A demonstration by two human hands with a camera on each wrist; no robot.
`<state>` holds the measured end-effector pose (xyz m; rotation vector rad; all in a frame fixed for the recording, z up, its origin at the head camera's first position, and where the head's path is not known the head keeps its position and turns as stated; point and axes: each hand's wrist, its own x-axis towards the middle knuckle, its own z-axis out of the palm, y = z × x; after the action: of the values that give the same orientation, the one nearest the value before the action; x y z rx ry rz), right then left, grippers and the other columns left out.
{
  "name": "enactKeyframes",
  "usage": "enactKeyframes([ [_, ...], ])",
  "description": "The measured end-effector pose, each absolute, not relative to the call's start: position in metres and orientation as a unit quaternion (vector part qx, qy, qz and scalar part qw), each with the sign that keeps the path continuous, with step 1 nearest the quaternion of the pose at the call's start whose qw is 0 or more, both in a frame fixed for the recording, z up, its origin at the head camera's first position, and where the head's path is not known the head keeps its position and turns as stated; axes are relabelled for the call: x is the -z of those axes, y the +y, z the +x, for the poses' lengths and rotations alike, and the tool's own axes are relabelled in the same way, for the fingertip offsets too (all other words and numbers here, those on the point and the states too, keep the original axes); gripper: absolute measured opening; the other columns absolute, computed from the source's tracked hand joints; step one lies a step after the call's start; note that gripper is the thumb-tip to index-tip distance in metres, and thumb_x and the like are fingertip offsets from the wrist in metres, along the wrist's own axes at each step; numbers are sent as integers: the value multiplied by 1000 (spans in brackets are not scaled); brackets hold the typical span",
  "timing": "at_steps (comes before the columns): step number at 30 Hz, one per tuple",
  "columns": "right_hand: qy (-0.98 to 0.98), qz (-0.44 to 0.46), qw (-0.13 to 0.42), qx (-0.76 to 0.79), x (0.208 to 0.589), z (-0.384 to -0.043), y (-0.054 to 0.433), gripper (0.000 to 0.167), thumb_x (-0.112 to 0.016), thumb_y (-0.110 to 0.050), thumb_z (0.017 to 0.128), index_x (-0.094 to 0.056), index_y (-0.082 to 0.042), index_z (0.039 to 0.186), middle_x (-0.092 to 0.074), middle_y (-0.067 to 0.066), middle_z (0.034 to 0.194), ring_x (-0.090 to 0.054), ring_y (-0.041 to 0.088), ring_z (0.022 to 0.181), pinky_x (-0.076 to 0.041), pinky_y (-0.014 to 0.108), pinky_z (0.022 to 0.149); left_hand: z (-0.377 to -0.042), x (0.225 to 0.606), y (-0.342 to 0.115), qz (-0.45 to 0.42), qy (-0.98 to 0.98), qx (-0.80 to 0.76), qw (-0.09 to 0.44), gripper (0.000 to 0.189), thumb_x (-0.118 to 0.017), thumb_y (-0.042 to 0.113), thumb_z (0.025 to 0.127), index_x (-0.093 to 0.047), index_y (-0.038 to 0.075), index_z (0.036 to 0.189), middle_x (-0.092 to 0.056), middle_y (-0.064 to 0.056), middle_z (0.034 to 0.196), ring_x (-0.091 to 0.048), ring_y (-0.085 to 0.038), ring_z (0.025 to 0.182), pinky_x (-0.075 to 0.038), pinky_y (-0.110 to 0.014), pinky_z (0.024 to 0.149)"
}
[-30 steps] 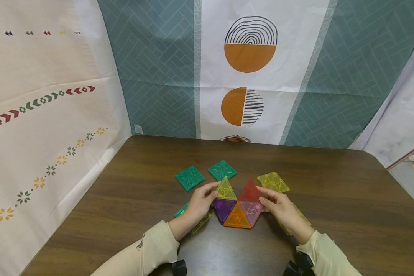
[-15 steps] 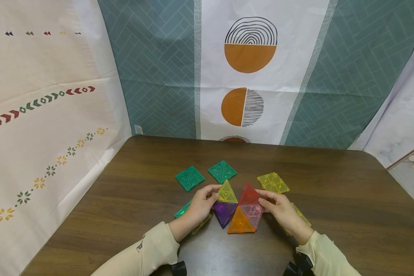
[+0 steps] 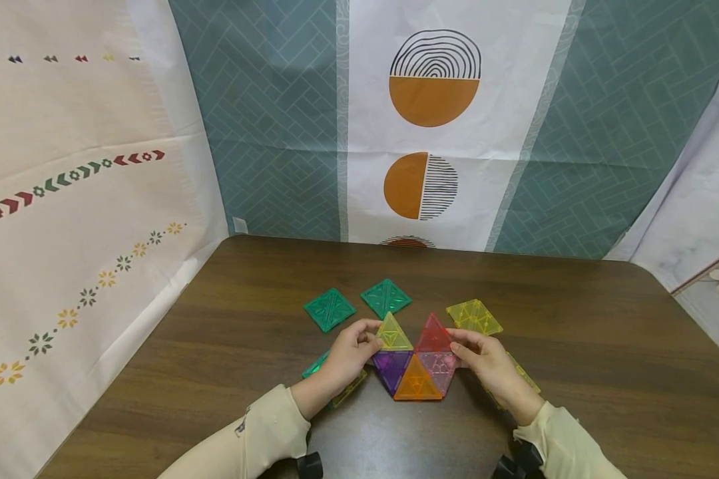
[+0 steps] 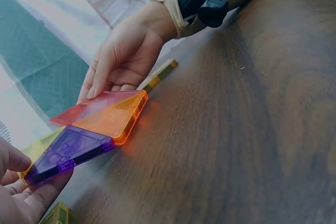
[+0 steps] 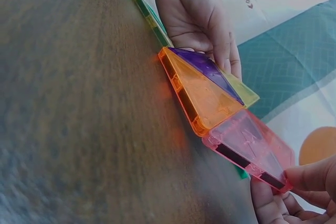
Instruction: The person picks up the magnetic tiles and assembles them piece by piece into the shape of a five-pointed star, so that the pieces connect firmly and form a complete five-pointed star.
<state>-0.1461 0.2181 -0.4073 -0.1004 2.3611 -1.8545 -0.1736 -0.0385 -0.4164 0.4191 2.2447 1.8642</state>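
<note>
Five translucent triangular magnetic tiles form a fan between the two hands in the head view: yellow (image 3: 393,338), purple (image 3: 391,366), orange (image 3: 418,382), pink (image 3: 440,367) and red (image 3: 433,336). The left hand (image 3: 349,354) pinches the left side where the yellow and purple tiles meet. On the other side, the right hand (image 3: 492,364) pinches the pink and red edge, its thumb on top. Both wrist views show the joined tiles raised off the table. Purple and orange touch along an edge; a notch separates yellow from red at the top.
Green square tiles (image 3: 329,310) (image 3: 386,297) lie at the back left of the brown table (image 3: 245,319), with a yellow tile (image 3: 475,317) at the back right. More green and yellow tiles (image 3: 349,391) lie partly hidden beneath each forearm. Patterned cloths hang around the table.
The fan shifted slightly toward the person. A gap between the purple and orange tiles half a second ago has closed, and their edges meet again. Both hands keep their grip.
</note>
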Motion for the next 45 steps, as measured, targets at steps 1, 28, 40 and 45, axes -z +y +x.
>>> enactKeyframes([
  [1,784,-34,69,616,407,-146,218,42,-51,-6,98,-45,12,135,-59,27,117,-63,6,82,-56,19,74,-173,416,-39,142,757,-630,98,34,-53,6,97,-52,-3,130,-64,-20,93,-58,-9,70,-55,-29,65],
  [28,781,-37,78,619,409,-150,224,44,-58,-7,95,-48,14,132,-65,18,107,-62,5,82,-55,18,75,-179,419,-40,137,750,-628,153,45,-62,-1,89,-48,-3,132,-67,-16,90,-62,-8,68,-55,-24,63],
  [40,759,-51,95,642,411,-150,226,48,-57,-10,96,-42,13,136,-64,10,108,-63,5,87,-56,20,79,-177,418,-41,133,759,-624,132,37,-56,6,95,-50,-2,131,-68,-20,91,-58,-7,67,-53,-26,64],
  [45,744,-56,114,656,412,-149,228,52,-55,-13,98,-38,12,140,-62,11,120,-64,4,94,-55,21,82,-176,417,-40,131,752,-633,128,36,-55,6,96,-51,-2,131,-68,-22,93,-59,-7,68,-54,-28,65],
])
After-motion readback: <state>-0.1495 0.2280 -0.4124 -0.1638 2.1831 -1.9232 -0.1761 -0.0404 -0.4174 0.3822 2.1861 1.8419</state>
